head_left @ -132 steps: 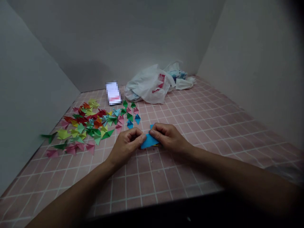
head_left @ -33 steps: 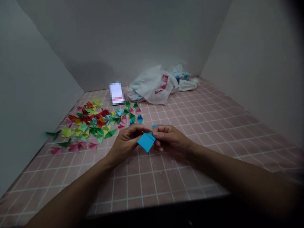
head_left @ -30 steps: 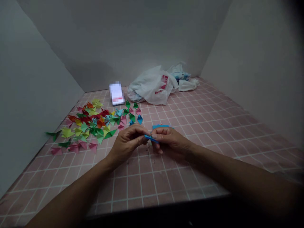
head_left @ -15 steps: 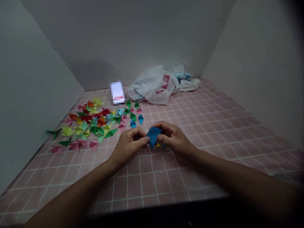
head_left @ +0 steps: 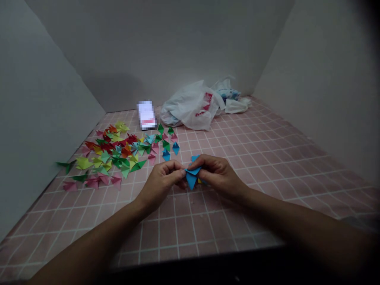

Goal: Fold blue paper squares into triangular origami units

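Note:
Both my hands meet over the middle of the pink tiled table (head_left: 267, 158), pinching one small blue paper piece (head_left: 191, 178) folded to a downward point. My left hand (head_left: 162, 183) grips its left corner with curled fingers. My right hand (head_left: 218, 176) holds its right side, thumb and forefinger on the top edge. A bit of yellow paper (head_left: 199, 181) shows under my right hand, and another blue sheet (head_left: 194, 158) peeks out behind it.
Several folded paper triangles (head_left: 115, 154) in red, green, yellow, pink and blue lie scattered at the left. A small white packet (head_left: 146, 115) and white plastic bags (head_left: 192, 105) sit at the back. Grey walls close in on three sides.
The blue paper went from a flat strip on the table to a lifted square, then to a smaller pointed shape. My hands stayed close together.

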The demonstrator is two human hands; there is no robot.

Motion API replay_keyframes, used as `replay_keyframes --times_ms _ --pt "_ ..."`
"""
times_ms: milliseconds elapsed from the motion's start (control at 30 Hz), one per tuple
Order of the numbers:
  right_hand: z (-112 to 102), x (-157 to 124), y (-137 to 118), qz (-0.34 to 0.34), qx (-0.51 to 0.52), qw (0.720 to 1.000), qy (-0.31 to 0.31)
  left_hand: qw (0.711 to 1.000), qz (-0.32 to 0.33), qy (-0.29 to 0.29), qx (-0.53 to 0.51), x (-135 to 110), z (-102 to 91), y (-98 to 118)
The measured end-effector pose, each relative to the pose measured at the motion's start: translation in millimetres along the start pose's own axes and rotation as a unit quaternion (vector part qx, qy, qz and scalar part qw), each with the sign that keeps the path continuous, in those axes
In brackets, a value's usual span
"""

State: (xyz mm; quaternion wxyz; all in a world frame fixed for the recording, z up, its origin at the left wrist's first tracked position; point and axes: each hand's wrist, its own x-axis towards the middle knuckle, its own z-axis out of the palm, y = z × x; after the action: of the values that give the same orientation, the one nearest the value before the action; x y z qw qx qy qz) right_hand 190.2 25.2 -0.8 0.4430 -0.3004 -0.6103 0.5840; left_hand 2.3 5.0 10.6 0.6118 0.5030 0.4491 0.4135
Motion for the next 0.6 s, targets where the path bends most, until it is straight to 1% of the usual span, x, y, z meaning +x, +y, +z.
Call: replay_keyframes --times_ms 167,300,433,600 --pt "-0.1 -1.5 0.3 -0.01 0.006 1.0 -0.006 0.999 -0.009 -0.019 -0.036 1.0 -2.1 -2.6" --pt "2.1 -2.0 -0.9 0.003 0.015 1.0 0.009 0.999 -0.002 -0.025 -0.039 0.8 -1.3 -1.8" --pt "3.5 -1.7 -0.4 0.021 0.032 0.999 0.023 1.0 0.005 -0.016 -0.016 0.6 -0.1 0.0" --pt "3.7 -1.2 1.2 0.07 0.109 0.992 0.002 0.999 0.016 0.014 0.024 0.7 0.3 3.4"
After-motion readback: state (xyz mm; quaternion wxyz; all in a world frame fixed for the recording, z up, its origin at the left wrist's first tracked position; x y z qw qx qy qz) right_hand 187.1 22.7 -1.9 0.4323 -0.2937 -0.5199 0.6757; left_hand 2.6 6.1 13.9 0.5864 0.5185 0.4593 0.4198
